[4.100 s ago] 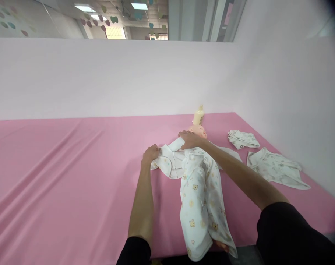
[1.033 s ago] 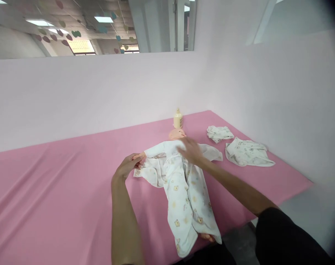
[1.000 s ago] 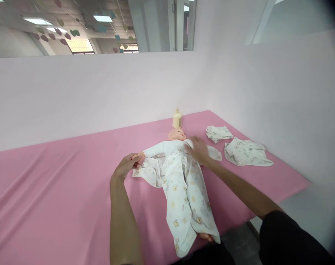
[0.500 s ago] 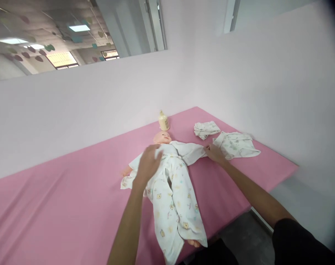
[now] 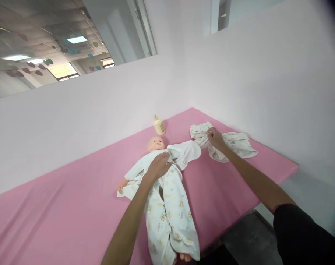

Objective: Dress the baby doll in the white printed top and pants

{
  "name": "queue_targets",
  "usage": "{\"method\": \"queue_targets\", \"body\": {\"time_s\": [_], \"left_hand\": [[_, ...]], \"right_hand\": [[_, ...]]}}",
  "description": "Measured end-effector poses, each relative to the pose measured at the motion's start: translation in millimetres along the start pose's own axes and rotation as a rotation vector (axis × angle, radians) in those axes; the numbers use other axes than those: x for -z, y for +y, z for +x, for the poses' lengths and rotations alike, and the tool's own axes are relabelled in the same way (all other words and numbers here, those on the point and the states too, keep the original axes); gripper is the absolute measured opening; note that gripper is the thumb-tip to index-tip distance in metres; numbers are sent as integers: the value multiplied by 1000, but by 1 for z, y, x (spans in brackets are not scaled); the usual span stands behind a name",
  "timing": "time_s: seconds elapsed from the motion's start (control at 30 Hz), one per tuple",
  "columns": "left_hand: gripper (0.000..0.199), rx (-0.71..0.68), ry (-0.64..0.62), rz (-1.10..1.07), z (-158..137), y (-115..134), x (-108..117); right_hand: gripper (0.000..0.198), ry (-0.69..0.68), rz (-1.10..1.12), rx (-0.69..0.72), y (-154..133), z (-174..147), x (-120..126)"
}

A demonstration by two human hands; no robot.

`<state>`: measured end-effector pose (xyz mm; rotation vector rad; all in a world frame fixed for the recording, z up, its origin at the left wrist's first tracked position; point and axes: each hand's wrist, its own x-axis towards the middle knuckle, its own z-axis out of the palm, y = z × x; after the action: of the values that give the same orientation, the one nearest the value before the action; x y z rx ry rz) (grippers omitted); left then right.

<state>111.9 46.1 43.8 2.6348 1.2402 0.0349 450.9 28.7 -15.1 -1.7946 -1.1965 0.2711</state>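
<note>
A baby doll (image 5: 155, 142) lies on its back, dressed in a white baby top (image 5: 140, 165) and patterned trousers (image 5: 171, 221). My left hand (image 5: 158, 166) rests on its chest, fingers stretched out over the cloth. To the right, my right hand (image 5: 215, 138) is closed in a pinch on white cloth, seemingly the end of the top's sleeve (image 5: 185, 151), drawn out sideways. The doll's arm on that side is hidden. Its other hand (image 5: 122, 184) shows past the opposite sleeve, and its toes show below the trousers.
A cream pump bottle (image 5: 159, 126) stands behind the doll's head. Folded patterned cloth (image 5: 199, 129) and another white patterned garment (image 5: 239, 145) lie near my right hand. The pink padded table (image 5: 59, 209) meets white walls at the back and right.
My right hand has moved slightly up and right, stretching the sleeve cloth toward the folded cloth. My left hand has come down onto the doll's chest. The view has shifted slightly.
</note>
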Motion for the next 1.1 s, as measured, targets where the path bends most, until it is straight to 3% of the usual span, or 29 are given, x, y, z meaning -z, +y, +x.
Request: {"method": "queue_targets", "body": {"time_s": [0.2, 0.43, 0.5, 0.63, 0.73, 0.9, 1.1], "left_hand": [[54, 26, -36, 44, -5, -3, 3], [40, -33, -43, 312, 15, 25, 5], [34, -75, -66, 385, 27, 34, 2], [40, -99, -87, 425, 53, 41, -7], [36, -137, -126, 404, 69, 39, -14], [37, -177, -155, 383, 83, 37, -25], [48, -127, -88, 379, 78, 33, -23]], "right_hand": [[31, 90, -197, 32, 7, 17, 0], [38, 150, -464, 110, -14, -30, -33], [41, 61, -512, 125, -23, -43, -43], [49, -220, -517, 18, -33, -56, -54], [46, -329, -500, 12, -30, -56, -57], [43, -349, -473, 40, -21, -49, -60], [47, -203, -471, 25, -13, -38, -42]]}}
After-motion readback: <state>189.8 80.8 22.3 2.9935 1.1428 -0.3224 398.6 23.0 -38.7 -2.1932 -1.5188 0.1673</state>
